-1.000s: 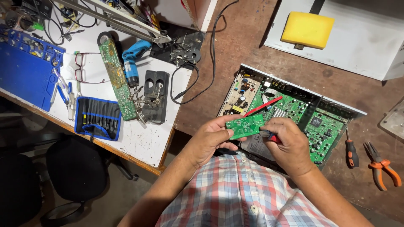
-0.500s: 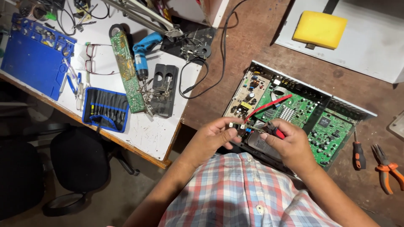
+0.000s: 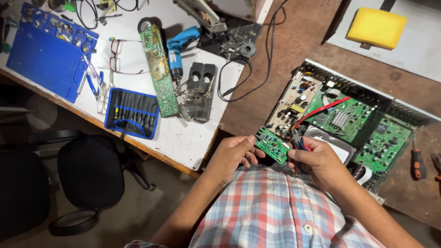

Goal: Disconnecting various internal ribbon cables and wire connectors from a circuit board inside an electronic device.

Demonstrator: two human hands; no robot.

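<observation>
Centre frame: left hand (image 3: 234, 154) pinches the small green circuit board (image 3: 272, 145) by its edge, while right hand (image 3: 317, 163) grips what look like red-handled pliers (image 3: 299, 142), just beside the opened device chassis (image 3: 349, 115).

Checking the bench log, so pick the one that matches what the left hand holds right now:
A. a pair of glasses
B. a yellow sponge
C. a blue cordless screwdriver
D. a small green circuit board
D: the left hand grips one end of the small green circuit board, while the right hand brings red-handled pliers to its other end, in front of the opened device chassis.
</observation>
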